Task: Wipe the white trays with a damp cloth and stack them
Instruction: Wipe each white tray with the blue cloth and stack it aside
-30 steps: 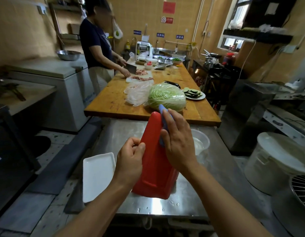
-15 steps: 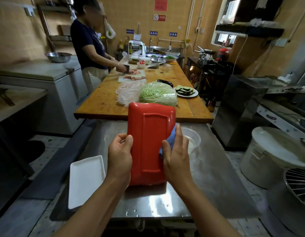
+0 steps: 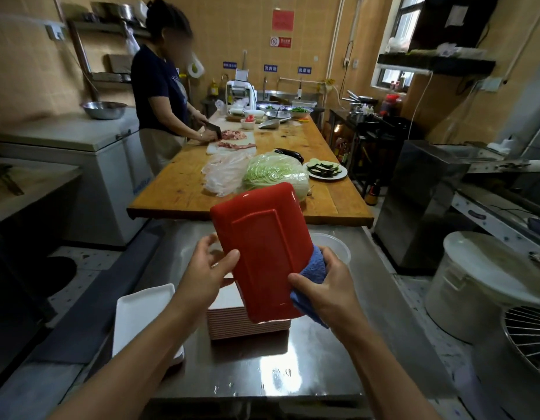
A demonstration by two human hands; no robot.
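I hold a rectangular tray [image 3: 264, 253] tilted up over the steel table, its red underside facing me. My left hand [image 3: 206, 275] grips its left edge with thumb on the red side. My right hand [image 3: 326, 281] holds a blue cloth [image 3: 312, 272] against the tray's lower right edge. Under the tray stands a stack of trays [image 3: 247, 324] with white tops and reddish rims. A single white tray [image 3: 143, 318] lies face up at the table's left edge.
A clear plastic tub [image 3: 335, 248] stands behind my right hand on the steel table [image 3: 262, 365]. Beyond is a wooden counter [image 3: 177, 189] with cabbage [image 3: 274, 174], a bag and plates, where a person cuts meat. White lidded bin [image 3: 480, 286] at right.
The tray has tilted to the right and risen, uncovering the stack beneath. My right hand with the cloth slid from the tray's upper back to its lower right edge.
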